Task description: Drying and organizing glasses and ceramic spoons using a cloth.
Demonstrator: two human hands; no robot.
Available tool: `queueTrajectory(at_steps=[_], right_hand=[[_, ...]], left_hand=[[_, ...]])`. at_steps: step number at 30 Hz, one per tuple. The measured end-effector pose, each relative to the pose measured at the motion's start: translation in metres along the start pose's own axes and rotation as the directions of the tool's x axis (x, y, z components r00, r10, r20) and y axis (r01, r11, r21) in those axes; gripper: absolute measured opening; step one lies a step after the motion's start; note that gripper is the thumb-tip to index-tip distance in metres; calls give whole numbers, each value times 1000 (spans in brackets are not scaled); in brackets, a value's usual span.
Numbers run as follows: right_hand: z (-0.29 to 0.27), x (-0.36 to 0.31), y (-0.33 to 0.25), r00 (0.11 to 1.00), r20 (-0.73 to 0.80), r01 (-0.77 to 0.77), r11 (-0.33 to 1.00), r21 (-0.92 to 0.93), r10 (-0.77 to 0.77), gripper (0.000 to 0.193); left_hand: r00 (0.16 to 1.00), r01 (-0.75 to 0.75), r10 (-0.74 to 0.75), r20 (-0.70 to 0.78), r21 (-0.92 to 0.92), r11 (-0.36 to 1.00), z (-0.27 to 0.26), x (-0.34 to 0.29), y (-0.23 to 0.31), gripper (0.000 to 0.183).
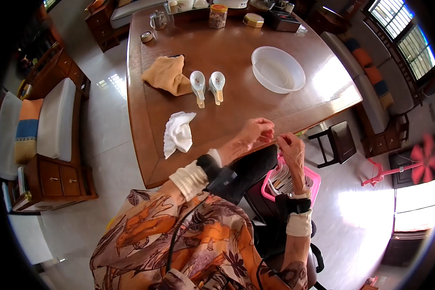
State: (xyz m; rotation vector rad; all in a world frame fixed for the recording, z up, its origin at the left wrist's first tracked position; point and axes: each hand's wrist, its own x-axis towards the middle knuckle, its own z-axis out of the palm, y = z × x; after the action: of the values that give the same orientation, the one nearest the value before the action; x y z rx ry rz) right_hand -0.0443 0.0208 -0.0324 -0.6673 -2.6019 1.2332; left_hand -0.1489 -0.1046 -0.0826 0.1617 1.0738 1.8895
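Close together above the table's near edge are my left hand [257, 132] and my right hand [292, 149]. Both have their fingers bent in and pressed together; whether anything small sits between the fingertips I cannot make out. Below my right wrist a pink basket [316, 185] holds several white spoons and other utensils [280, 181]. Two stacks of white soup spoons, a left stack [197, 83] and a right stack [217, 85], lie on the table beyond my left hand. A crumpled white cloth [179, 133] lies left of my hands.
The brown wooden table [232, 53] bears a translucent white basin [280, 72] and a folded tan cloth [165, 75]. Along its far side stand a lidded jar [218, 17] and a metal pot [158, 20]. A dark stool [340, 143] and a pink fan [423, 159] are at right.
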Motion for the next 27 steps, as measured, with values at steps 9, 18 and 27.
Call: queueTrajectory(at_steps=[9,18,27], right_hand=[[45,28,-61,986,165,-16,976,216,-20,22],[103,79,-101,952,300,-129,970,208,62,42],[156,115,-114,907,159,-357,913,-196,389,33]], left_hand=[[976,-95,21,-215,-340,936,-77,-22,6,21],[968,-223,138,-208,-473,852,-86,-24,8,20],[965,-180,72,-251,-438,881,-115,-6,-23,7]])
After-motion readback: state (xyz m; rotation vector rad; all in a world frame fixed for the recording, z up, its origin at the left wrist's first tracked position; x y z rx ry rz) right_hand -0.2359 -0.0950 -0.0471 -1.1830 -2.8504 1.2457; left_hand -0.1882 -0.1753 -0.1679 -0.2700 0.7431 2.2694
